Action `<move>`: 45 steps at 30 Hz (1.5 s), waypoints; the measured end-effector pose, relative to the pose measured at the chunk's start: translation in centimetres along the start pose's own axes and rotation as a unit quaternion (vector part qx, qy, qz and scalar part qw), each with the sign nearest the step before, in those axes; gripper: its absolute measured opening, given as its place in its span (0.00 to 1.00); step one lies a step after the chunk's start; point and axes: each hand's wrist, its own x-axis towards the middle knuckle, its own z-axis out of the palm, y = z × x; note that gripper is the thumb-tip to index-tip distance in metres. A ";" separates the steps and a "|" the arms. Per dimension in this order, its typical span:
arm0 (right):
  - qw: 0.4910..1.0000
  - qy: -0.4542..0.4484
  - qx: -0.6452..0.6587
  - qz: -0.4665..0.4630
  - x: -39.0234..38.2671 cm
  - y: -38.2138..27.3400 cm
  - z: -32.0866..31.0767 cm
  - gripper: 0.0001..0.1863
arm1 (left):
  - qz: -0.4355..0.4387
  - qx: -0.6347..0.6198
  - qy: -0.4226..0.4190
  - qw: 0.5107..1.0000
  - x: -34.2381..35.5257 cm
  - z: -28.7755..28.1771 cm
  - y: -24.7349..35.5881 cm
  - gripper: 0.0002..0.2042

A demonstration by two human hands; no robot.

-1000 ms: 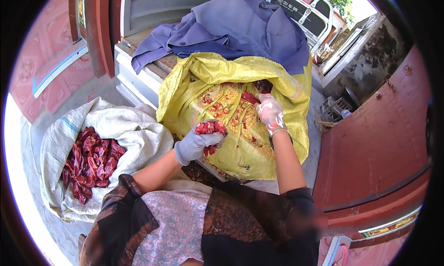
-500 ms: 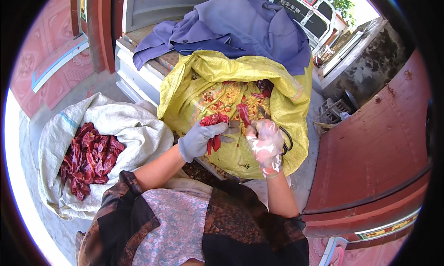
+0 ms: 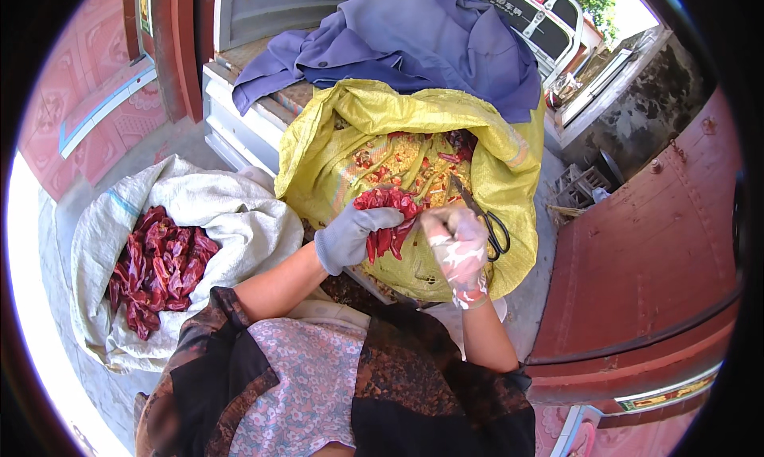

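My left hand (image 3: pixel 358 234), in a grey glove, grips a bunch of dried red chilies (image 3: pixel 388 204) over the open yellow woven sack (image 3: pixel 509 178). Beside it, my right hand (image 3: pixel 452 246), in a pink-and-white patterned glove, has its fingers curled at the bunch's right side; what they hold is hidden. Just right of that hand, black-handled scissors (image 3: pixel 497 236) lie on the sack. Yellow seeds, stems and red bits (image 3: pixel 434 167) cover the sack's inner surface. A white sack (image 3: pixel 103 282) at the left holds many dried chilies (image 3: pixel 163 270).
A purple-blue garment (image 3: pixel 430 43) lies behind the yellow sack on a metal cargo bed (image 3: pixel 243 131). Red metal doors (image 3: pixel 637 250) stand at the right, pink tiled walls (image 3: pixel 87 99) at the left. A grey crate (image 3: pixel 577 186) sits by the stained wall at the right.
My right hand came back from the sack's upper part, carrying a chili, to the bunch in my left hand. My left hand moved slightly right. The scissors came into sight.
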 end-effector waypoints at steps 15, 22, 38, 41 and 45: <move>0.988 -0.003 -0.097 -0.122 1.1 -1.3 0.6 0.06 | -0.069 0.241 0.015 0.968 -1.3 0.0 0.3 0.06; 0.843 -0.016 0.418 0.338 0.6 -0.7 2.3 0.03 | 0.056 0.408 0.031 0.911 -0.7 -0.5 -0.8 0.07; 0.889 -0.087 0.352 0.281 -0.8 1.0 1.5 0.16 | 0.228 0.579 0.008 0.783 0.0 -1.6 -0.9 0.08; 0.939 -0.168 0.119 0.275 0.2 -0.5 0.7 0.21 | 0.338 0.680 -0.004 0.650 0.1 -1.7 -0.9 0.10; 0.935 -0.122 0.180 0.281 0.5 -0.9 1.4 0.18 | 0.355 0.676 0.023 0.646 0.0 -1.8 -0.8 0.13</move>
